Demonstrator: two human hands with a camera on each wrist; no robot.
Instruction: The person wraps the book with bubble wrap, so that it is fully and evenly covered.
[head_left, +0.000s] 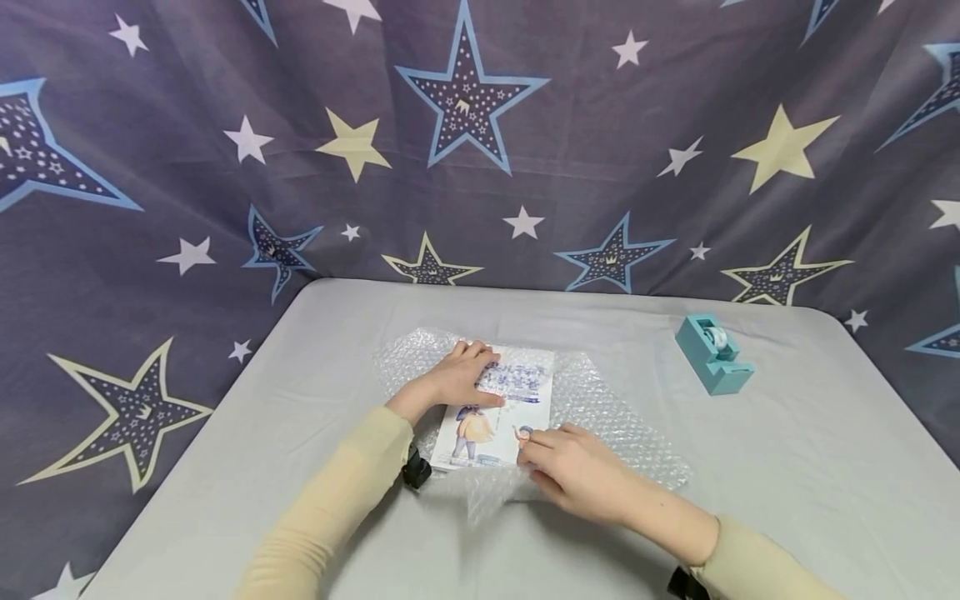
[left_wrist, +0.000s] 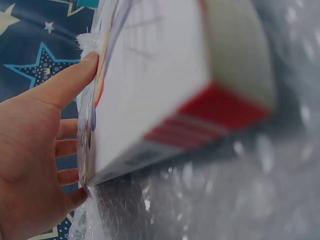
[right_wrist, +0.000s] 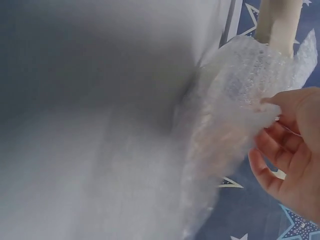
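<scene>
A thick white book (head_left: 498, 421) with an illustrated cover lies on a sheet of bubble wrap (head_left: 611, 408) in the head view. My left hand (head_left: 463, 377) rests on the book's upper left part, thumb stretched across the cover; the left wrist view shows the hand (left_wrist: 37, 145) against the cover, beside the book's red-banded spine corner (left_wrist: 210, 112). At the book's lower right corner, my right hand (head_left: 573, 471) pinches the near edge of the wrap, which is folded up over the book's bottom edge. The right wrist view shows that wrap (right_wrist: 245, 85) between thumb and fingers.
A teal tape dispenser (head_left: 712, 354) holding a roll of tape stands at the right back of the table (head_left: 810, 467). Behind the table and along its sides hangs a dark cloth (head_left: 570, 117) printed with stars.
</scene>
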